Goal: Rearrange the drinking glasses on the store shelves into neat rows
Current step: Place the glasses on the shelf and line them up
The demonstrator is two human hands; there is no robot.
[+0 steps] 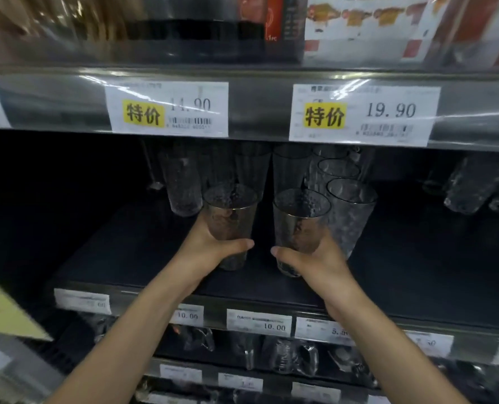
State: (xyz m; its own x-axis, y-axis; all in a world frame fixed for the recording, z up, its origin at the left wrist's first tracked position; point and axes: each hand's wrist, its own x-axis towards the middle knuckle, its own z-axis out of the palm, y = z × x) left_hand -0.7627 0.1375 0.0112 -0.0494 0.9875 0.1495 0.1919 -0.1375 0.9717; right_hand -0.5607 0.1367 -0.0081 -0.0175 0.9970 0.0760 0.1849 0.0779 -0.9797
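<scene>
On the dark middle shelf [120, 258], the left hand [210, 252] curled round one drinking glass [230, 217]; just beside it, the right hand [312, 260] gripped a second glass [299, 228], next to a textured glass [354, 217]. I judge both should be set down gently, with fronts level. Yellow price labels [166, 109] hung above.

Two clear, dimpled glasses stand upright side by side near the front of the dark shelf [125, 252], with a narrow gap between them. The left glass [229, 220] is gripped low down by the left hand [204, 252], and the right glass [299, 225] by the right hand [318, 260]. A third glass [351, 211] of the same kind stands just beside the right one. Behind them, taller glasses [182, 185] stand upright. More glasses [472, 185] sit far to the right.
</scene>
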